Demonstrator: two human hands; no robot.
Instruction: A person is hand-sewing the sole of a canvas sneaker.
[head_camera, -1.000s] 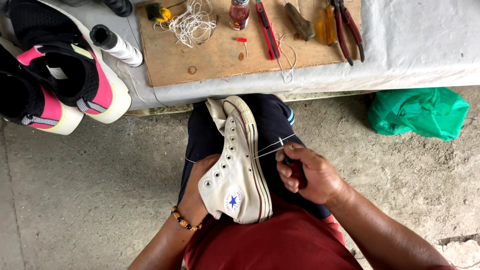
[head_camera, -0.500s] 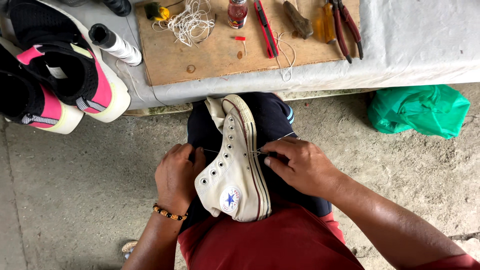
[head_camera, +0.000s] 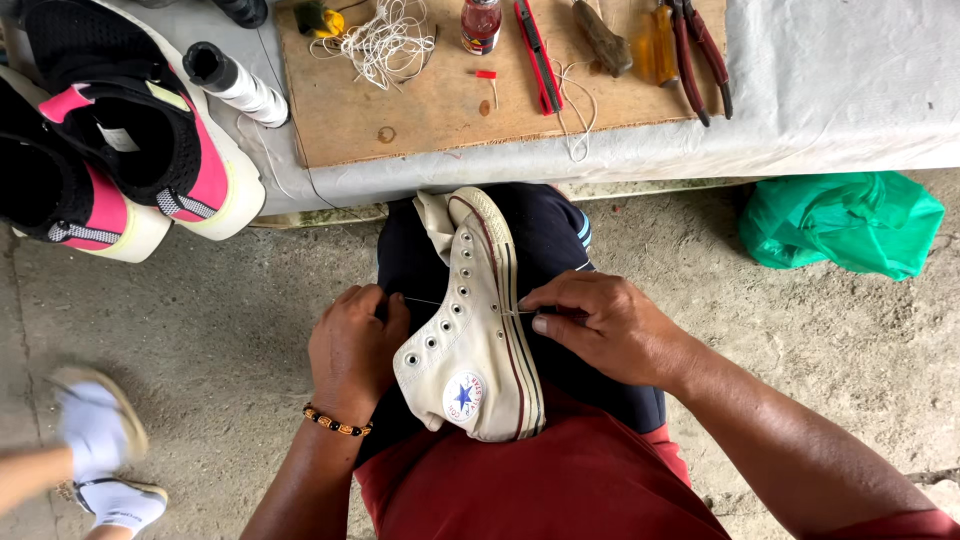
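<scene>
While the white canvas high-top sneaker (head_camera: 470, 330) sits sole-up-ish across the person's lap, jammed between the knees, the right hand (head_camera: 600, 325) pinches something thin, probably a needle, right at the rubber sole edge. The left hand (head_camera: 355, 350), beaded bracelet (head_camera: 335, 422) on the wrist, is curled against the eyelet side, gripping a taut thread (head_camera: 425, 302) that runs across the shoe. Up top there's a rough plywood board (head_camera: 440, 100) on grey cloth with a tangle of white cord (head_camera: 385, 40), a small red bottle (head_camera: 481, 22) and pliers (head_camera: 700, 50). No containers really, just a crumpled green plastic bag (head_camera: 845, 220) on the concrete. Compared to half a second ago, both hands sit a bit lower, and someone's white-socked foot (head_camera: 95, 430) has wandered in at bottom left.
</scene>
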